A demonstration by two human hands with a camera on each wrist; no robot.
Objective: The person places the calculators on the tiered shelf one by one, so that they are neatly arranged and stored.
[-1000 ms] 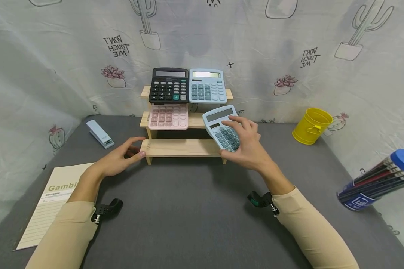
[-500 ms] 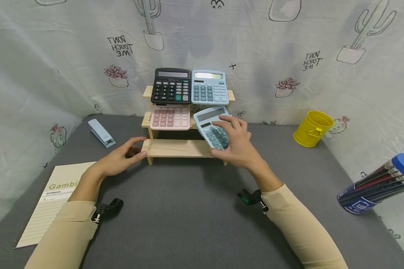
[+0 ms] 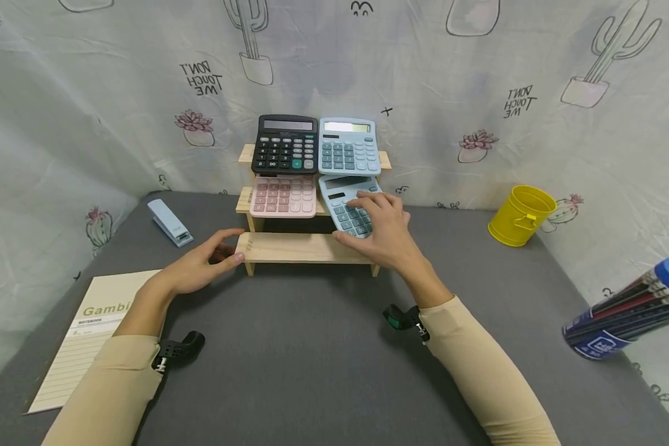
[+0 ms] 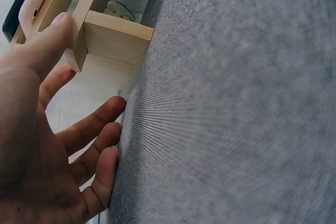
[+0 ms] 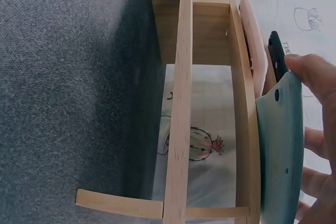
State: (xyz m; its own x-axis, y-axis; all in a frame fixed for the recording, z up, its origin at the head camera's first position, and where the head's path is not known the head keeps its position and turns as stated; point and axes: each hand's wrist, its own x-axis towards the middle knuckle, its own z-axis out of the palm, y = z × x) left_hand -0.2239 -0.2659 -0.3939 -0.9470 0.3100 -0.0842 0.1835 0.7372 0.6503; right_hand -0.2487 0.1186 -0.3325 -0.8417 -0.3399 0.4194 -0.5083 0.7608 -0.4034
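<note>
A three-step wooden display rack (image 3: 290, 249) stands at the back of the table. My left hand (image 3: 201, 265) holds the left end of its lowest step, thumb and index finger on either side of the board (image 4: 76, 59). On the right, my right hand (image 3: 387, 234) grips a light blue calculator (image 3: 341, 197) by its sides. That calculator leans tilted over the middle step, its lower edge against the board in the right wrist view (image 5: 279, 145). Beside it on the middle step sits a pink calculator (image 3: 283, 198). The top step bears a black calculator (image 3: 286, 145) and another light blue one (image 3: 349, 147).
A pale blue stapler (image 3: 170, 222) and a notebook (image 3: 83, 347) lie on the left, the notebook partly under my left forearm. At right stand a yellow bucket (image 3: 521, 215) and a blue-lidded tub of pencils (image 3: 624, 316). A printed cloth (image 3: 334, 56) hangs behind.
My right hand has brought the light blue calculator leftward and onto the middle step, next to the pink one, turning it a little straighter. My left hand stays at the rack's end.
</note>
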